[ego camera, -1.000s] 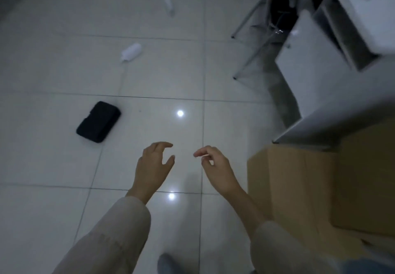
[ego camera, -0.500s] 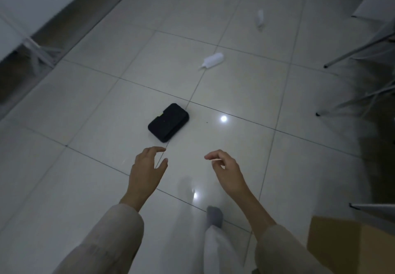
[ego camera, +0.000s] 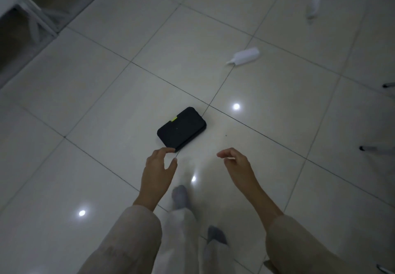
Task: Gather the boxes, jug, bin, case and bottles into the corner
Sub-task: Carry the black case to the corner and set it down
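A flat black case [ego camera: 181, 128] with a small yellow-green tab lies on the tiled floor in the middle of the view. My left hand [ego camera: 157, 174] hangs just short of its near corner, fingers loosely curled and holding nothing. To the right, my right hand [ego camera: 237, 165] is also empty with loosely curled fingers. A white bottle [ego camera: 244, 55] lies on its side farther off, right of the case. A second white bottle [ego camera: 313, 7] lies blurred near the top right.
A white frame with crossed struts [ego camera: 36, 20] stands at the top left. Metal chair legs [ego camera: 376, 148] reach in from the right edge. My feet in grey socks [ego camera: 180, 196] are on the tiles below my hands.
I have walked away from the cardboard boxes toward the case, which now lies right before my left hand. The boxes and desk have left the view. Both hands stay empty.
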`<state>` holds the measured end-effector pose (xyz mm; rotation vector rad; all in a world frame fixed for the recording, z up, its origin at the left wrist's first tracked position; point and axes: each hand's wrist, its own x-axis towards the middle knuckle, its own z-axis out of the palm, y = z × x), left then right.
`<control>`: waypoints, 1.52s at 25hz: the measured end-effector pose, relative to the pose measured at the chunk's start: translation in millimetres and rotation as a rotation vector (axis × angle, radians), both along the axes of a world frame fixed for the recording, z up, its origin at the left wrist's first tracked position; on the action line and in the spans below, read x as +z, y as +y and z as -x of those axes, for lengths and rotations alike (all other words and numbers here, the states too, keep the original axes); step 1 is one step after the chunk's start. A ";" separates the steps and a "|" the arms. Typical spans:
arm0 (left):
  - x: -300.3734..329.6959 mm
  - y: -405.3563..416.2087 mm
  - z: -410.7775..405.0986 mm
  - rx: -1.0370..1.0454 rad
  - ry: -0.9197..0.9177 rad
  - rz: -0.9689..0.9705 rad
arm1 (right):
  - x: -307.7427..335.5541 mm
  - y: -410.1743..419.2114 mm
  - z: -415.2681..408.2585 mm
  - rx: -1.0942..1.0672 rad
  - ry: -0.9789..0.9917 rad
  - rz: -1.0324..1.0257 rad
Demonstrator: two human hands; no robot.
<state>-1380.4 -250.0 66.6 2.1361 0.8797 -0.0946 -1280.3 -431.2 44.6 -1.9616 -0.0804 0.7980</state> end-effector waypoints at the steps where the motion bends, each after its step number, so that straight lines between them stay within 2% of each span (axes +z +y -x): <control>1: -10.2 10.2 -10.1 -0.004 0.011 0.011 | -10.3 12.5 -13.6 0.003 0.013 0.011; 6: -74.2 77.8 -65.7 0.027 0.057 0.051 | -74.7 81.2 -89.5 -0.005 0.028 0.093; 13: -221.9 127.0 -121.3 0.152 0.224 0.129 | -219.7 145.4 -167.9 0.070 0.093 0.232; 17: -317.0 133.9 -133.4 0.406 0.315 0.248 | -316.0 165.7 -196.3 0.122 0.102 0.253; 21: -382.3 138.2 -134.7 0.719 0.245 0.468 | -386.0 176.2 -207.0 0.165 0.164 0.275; 23: -399.0 143.0 -135.8 0.827 0.230 0.528 | -403.4 179.7 -208.1 0.097 0.185 0.259; 26: -405.7 148.0 -144.1 0.981 0.129 0.639 | -410.0 184.7 -213.7 0.003 0.256 0.265; 29: -389.5 155.3 -159.5 0.980 0.091 0.619 | -396.8 181.8 -214.4 -0.057 0.352 0.236; 33: -338.9 169.6 -186.7 0.803 -0.008 0.521 | -342.7 168.1 -221.1 -0.238 0.325 0.126; 38: -232.2 164.6 -228.6 0.523 -0.017 0.447 | -231.0 137.6 -225.4 -0.435 0.309 0.051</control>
